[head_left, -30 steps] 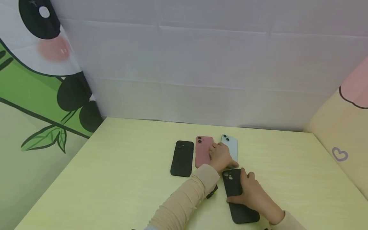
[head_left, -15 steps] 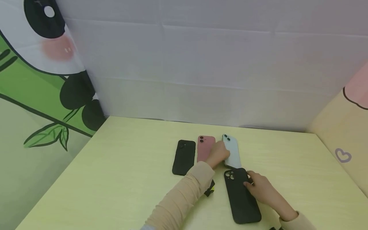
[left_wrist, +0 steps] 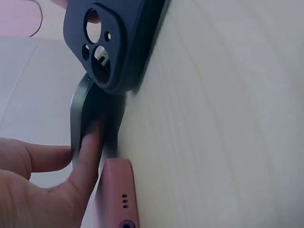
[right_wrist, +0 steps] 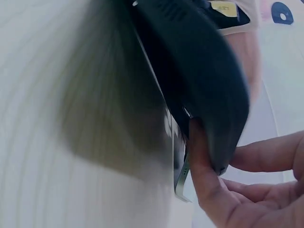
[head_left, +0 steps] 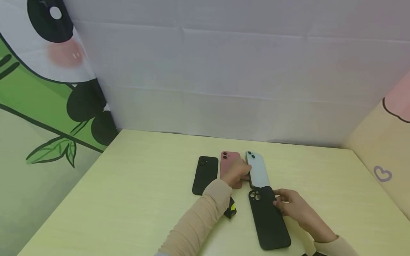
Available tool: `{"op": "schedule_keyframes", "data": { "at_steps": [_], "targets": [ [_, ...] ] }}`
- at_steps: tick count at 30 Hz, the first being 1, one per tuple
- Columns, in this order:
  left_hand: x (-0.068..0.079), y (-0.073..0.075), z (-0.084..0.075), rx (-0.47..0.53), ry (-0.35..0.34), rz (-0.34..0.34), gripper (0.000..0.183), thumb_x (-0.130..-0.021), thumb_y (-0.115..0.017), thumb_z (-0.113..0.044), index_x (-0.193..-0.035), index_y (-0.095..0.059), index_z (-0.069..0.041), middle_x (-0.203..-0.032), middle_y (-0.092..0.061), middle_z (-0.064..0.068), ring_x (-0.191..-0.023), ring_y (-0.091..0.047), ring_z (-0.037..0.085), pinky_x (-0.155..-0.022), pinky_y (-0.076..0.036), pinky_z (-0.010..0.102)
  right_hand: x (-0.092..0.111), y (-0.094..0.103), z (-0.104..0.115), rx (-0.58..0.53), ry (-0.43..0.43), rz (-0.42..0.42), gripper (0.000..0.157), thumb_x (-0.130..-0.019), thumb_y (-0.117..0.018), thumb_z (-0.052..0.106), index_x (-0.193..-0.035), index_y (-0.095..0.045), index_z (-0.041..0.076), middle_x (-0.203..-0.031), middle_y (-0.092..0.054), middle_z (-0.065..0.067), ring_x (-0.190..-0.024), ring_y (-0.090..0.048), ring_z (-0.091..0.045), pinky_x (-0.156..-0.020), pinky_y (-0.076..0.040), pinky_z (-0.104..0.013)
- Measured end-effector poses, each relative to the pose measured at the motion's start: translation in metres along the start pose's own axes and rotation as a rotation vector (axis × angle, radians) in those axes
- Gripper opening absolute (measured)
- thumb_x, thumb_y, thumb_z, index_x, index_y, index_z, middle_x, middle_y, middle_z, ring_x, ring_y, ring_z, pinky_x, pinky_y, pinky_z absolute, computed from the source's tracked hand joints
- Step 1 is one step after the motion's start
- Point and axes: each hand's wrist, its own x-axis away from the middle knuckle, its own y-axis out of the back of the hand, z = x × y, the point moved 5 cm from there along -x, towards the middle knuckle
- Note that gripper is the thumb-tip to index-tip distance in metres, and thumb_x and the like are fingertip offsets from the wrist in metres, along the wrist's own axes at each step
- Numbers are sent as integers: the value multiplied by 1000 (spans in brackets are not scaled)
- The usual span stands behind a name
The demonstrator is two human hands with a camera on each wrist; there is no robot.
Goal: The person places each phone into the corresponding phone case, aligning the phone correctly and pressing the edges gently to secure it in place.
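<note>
A pale blue phone [head_left: 258, 170] is at the centre right, its left edge pinched by my left hand [head_left: 235, 170]. In the left wrist view that phone [left_wrist: 78, 111] stands tilted off the table, with a finger against its dark face. My right hand [head_left: 296, 206] holds an empty black phone case [head_left: 269, 222] by its right edge. Thumb and fingers grip the rim of the case [right_wrist: 209, 90] in the right wrist view, and the case is tilted. Its upper end overlaps the phone's lower end in the head view. Through the camera cutouts [left_wrist: 100, 64] part of the phone shows.
Left of the pale blue phone lies a pink phone [head_left: 228, 160], partly covered by my left hand. Farther left is a black phone [head_left: 205, 176]. A pale yellow tabletop [head_left: 144, 170] lies beneath, with a light wall [head_left: 208, 71] behind it.
My left hand has shifted left from over the pale blue phone to its left edge. The right hand has slid from across the case to its right edge. The phone's lower end now meets the case.
</note>
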Motion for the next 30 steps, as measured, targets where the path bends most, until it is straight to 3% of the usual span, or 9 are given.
{"op": "schedule_keyframes", "data": {
  "at_steps": [3,7,16,20,27,30],
  "targets": [
    [0,-2,5,145,50,35,7,-90,-53,-7,-87,-51,-1,-79,-49,7,-72,-59,20,-68,-47,28,2,-1,0,-83,0,49,49,-91,-45,3,-130,-27,-20,-97,-58,-18,-83,-62,-21,-73,-54,-37],
    [0,-2,9,256,75,55,21,-91,-52,-6,-110,-50,3,-91,-51,11,-75,-55,22,-77,-50,33,3,0,1,-172,5,79,52,-92,-45,4,-133,-23,-19,-100,-59,-16,-87,-63,-21,-78,-52,-38],
    [2,4,14,325,62,140,42,-93,-50,-7,-132,-38,3,-101,-52,13,-78,-51,20,-80,-48,35,3,6,3,-242,3,-55,48,-93,-43,1,-136,-25,-12,-97,-60,-7,-83,-61,-14,-76,-51,-32],
    [2,8,16,335,52,176,41,-94,-48,-7,-132,-37,3,-95,-51,11,-78,-49,19,-80,-47,35,3,8,5,-252,-9,-107,47,-94,-41,1,-137,-25,-8,-94,-59,-3,-82,-59,-11,-76,-50,-30],
    [6,22,20,300,47,165,15,-93,-50,-9,-107,-49,-3,-80,-46,5,-69,-48,17,-60,-43,25,3,11,9,-274,-25,-162,49,-94,-42,2,-139,-23,-6,-92,-58,2,-83,-59,-8,-76,-50,-26],
    [9,27,22,296,19,178,15,-93,-51,-8,-107,-49,-3,-80,-48,6,-69,-50,17,-58,-45,24,3,12,10,-292,-27,-175,50,-94,-42,3,-140,-23,-5,-92,-58,4,-83,-58,-7,-77,-50,-25]
  ]
}}
